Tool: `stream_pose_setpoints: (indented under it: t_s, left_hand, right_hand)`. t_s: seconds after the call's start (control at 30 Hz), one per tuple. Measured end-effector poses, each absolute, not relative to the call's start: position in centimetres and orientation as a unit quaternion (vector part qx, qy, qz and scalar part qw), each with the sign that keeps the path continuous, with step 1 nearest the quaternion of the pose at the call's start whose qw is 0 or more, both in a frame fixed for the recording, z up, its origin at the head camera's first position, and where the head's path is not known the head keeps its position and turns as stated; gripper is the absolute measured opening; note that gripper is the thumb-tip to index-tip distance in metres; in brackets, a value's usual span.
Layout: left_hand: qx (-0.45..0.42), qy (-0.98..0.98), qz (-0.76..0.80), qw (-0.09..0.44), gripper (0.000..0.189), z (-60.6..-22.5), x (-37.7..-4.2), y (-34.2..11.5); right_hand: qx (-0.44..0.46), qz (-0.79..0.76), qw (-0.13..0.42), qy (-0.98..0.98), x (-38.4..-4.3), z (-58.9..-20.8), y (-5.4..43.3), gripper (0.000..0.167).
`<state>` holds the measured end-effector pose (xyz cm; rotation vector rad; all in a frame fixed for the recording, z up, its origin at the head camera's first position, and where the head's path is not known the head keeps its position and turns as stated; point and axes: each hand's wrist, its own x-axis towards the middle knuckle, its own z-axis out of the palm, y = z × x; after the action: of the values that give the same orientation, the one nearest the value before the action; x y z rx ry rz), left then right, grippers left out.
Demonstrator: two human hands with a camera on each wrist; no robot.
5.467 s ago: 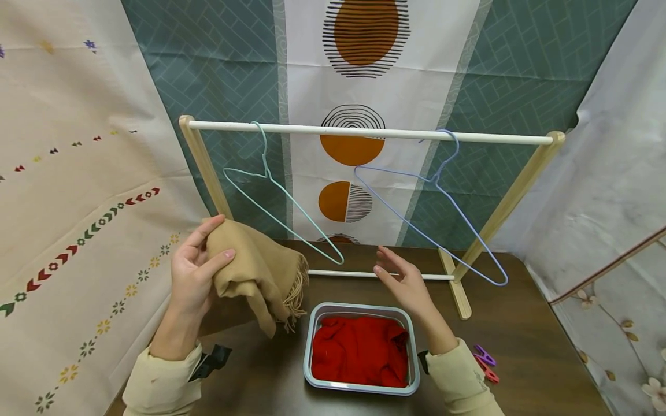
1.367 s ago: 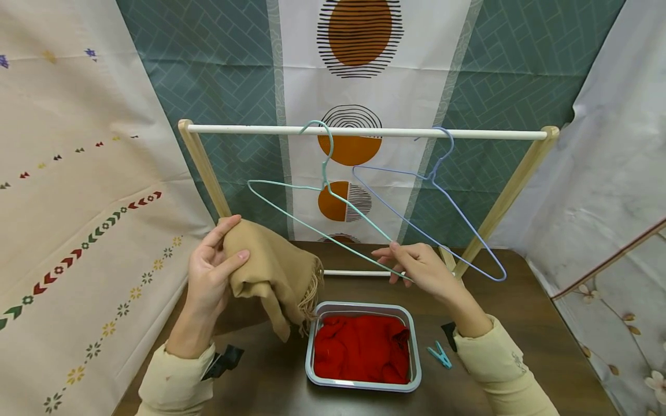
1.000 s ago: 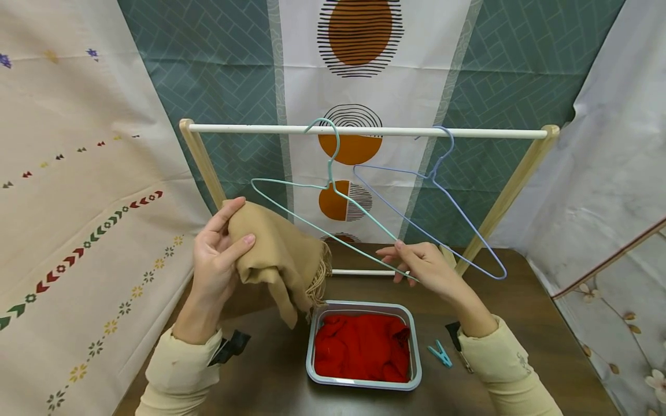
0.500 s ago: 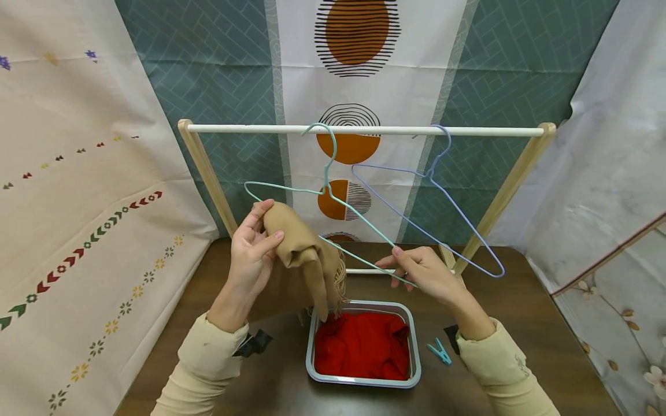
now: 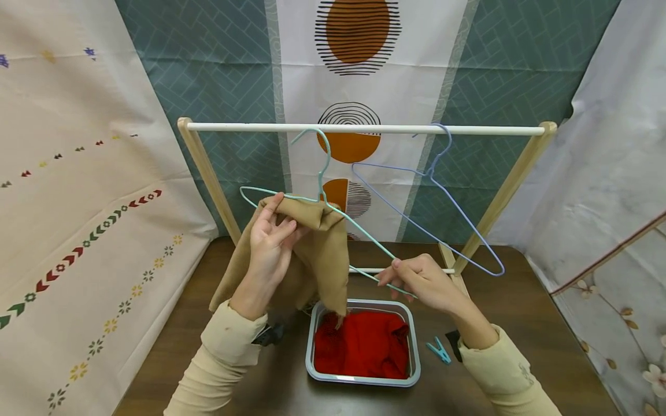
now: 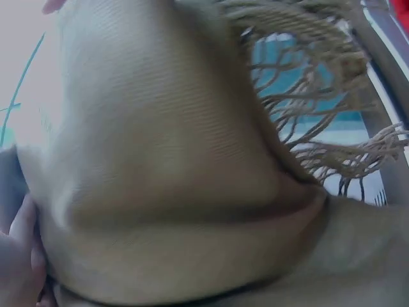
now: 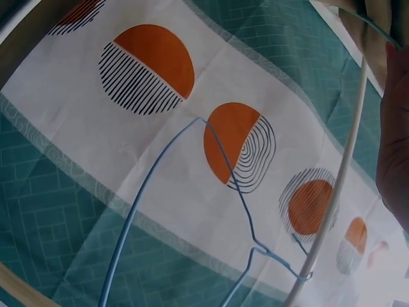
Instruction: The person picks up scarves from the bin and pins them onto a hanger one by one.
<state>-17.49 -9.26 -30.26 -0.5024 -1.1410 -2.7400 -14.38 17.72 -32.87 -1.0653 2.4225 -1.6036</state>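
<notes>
My left hand (image 5: 273,242) pinches a folded tan scarf (image 5: 329,260) between thumb and fingers, up at the mint green hanger (image 5: 364,231). The scarf hangs down across the hanger's lower bar and hides part of it; whether it passes through the frame, I cannot tell. Fringe (image 6: 345,153) shows beside the scarf in the left wrist view. My right hand (image 5: 424,280) pinches the hanger's right corner, with the hanger tilted down on that side. Its hook overlaps the white rail (image 5: 234,127), and I cannot tell if they touch.
A blue hanger (image 5: 430,171) hangs on the rail to the right. Wooden posts (image 5: 502,202) hold the rail. Below, a grey tub (image 5: 364,381) contains red cloth (image 5: 369,346). A turquoise clothespin (image 5: 440,351) lies right of the tub on the dark table (image 5: 520,300).
The right hand took hold of the mint hanger's corner and drew it rightward. The left hand has carried the scarf right and up to the hanger; the hook now sits lower against the rail.
</notes>
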Motion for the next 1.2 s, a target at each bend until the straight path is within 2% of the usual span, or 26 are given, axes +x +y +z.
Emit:
stream_pose_setpoints:
  t_s: [0.2, 0.43, 0.67, 0.8, 0.97, 1.2]
  left_hand:
    - [-0.184, -0.35, -0.916, 0.067, 0.05, -30.3, -17.8, -8.7]
    - [-0.217, -0.39, -0.894, 0.037, 0.053, -30.6, -18.3, -7.9]
    - [-0.21, -0.408, -0.889, -0.003, 0.057, -30.2, -19.1, -6.9]
    - [-0.192, -0.448, -0.873, -0.013, 0.063, -30.1, -20.0, -6.6]
    - [-0.188, -0.558, -0.808, -0.023, 0.07, -30.5, -21.2, -6.5]
    - [-0.283, -0.686, -0.67, -0.016, 0.078, -31.4, -22.4, -7.0]
  right_hand:
    - [-0.352, -0.54, 0.018, 0.765, -14.1, -32.8, 17.9, 0.039]
    - [-0.367, -0.526, 0.011, 0.767, -13.9, -32.7, 17.9, 0.037]
    - [-0.402, -0.508, 0.02, 0.762, -13.7, -32.4, 18.3, 0.039]
    - [-0.42, -0.498, 0.022, 0.758, -13.7, -32.6, 18.4, 0.039]
    - [-0.401, -0.519, -0.006, 0.755, -13.5, -32.9, 18.3, 0.038]
    - [-0.357, -0.581, -0.01, 0.731, -13.2, -32.9, 18.4, 0.04]
